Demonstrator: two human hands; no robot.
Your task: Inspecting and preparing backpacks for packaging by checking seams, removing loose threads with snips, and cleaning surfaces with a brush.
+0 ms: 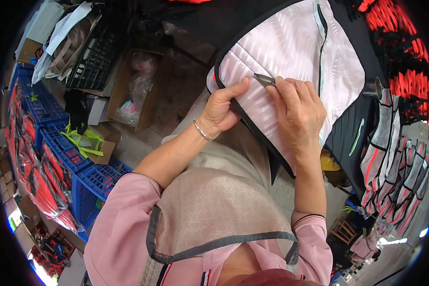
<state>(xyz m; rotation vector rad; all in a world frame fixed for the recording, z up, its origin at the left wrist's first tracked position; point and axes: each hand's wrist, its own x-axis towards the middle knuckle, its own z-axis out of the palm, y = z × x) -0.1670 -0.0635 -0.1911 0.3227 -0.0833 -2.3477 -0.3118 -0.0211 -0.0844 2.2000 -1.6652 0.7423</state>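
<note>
A pale pink patterned fabric panel (pixel 286 35) with black bound edges lies across the black work surface, its near part toward me. A dark zipper-like strip (pixel 323 52) runs down its right part. My left hand (pixel 220 108) grips the panel's left edge, thumb on top and the other fingers partly hidden beneath. In my right hand (pixel 299 108) is a small pair of thread snips (pixel 262 79), its dark blades pointing left over the panel, close to my left thumb. The fingers of that hand are curled round the snips' handles.
Blue plastic crates (pixel 88 183) and red bagged goods (pixel 43 171) stand at the left. A cardboard box (pixel 150 95) with plastic bags sits by a black crate (pixel 93 59). Grey and red strap pieces (pixel 379 138) hang at the right, near a metal cup-shaped part (pixel 374 88).
</note>
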